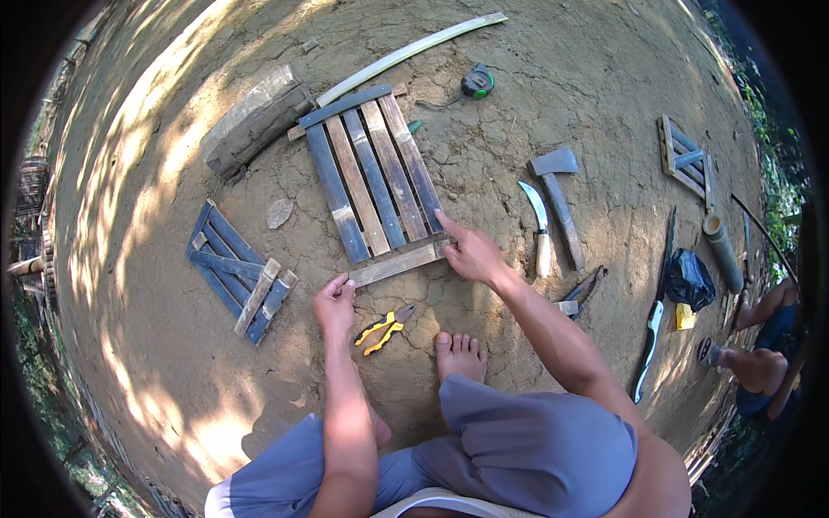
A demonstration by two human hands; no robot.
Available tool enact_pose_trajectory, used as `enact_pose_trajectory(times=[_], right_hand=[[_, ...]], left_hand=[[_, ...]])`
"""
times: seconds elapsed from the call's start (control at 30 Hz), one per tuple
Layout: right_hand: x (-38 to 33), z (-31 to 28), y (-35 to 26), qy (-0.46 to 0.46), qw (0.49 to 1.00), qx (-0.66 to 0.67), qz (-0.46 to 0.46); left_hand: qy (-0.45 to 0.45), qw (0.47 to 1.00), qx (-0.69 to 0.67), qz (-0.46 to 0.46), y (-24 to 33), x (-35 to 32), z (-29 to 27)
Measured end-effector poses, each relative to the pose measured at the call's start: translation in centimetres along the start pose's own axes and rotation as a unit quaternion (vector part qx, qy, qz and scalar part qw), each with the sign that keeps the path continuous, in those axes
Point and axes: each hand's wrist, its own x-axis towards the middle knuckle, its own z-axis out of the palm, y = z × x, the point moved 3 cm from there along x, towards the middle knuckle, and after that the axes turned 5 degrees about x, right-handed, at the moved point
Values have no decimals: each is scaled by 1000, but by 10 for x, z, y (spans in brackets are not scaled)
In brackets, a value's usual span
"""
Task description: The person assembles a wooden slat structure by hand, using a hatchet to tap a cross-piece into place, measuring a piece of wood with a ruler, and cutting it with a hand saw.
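A slatted wooden panel (pixel 367 173) lies on the dirt ahead of me, its dark and brown slats joined by a crosspiece at the far end. Along its near end runs a short wooden slat (pixel 393 266). My left hand (pixel 335 304) pinches the left end of this slat. At the other end, my right hand (pixel 471 252) grips it, with the index finger stretched to the panel's near right corner. Yellow-and-black pliers (pixel 385 329) rest on the ground just right of my left hand.
A smaller braced frame (pixel 235 272) lies left, near a wooden block (pixel 259 119). Rightward are a curved knife (pixel 538 226), an axe (pixel 560 203), a long-bladed tool (pixel 656 319) and a black bag (pixel 688 278). A tape measure (pixel 477 82) lies beyond. Another person (pixel 764 363) sits at far right.
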Motion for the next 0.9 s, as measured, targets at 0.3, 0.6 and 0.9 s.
enact_pose_trajectory(times=[0.3,0.6,0.9], right_hand=[[-3,4,1,0,1000,5,18],[-3,7,5,30,1000,6,-2],[-9,-11,-5,92,987,129,-7]], left_hand=[[-10,1000,-22,2,-4,-2,-2],[-19,999,-26,12,-2,-1,-3],[-14,996,-87,33,21,0,-2]])
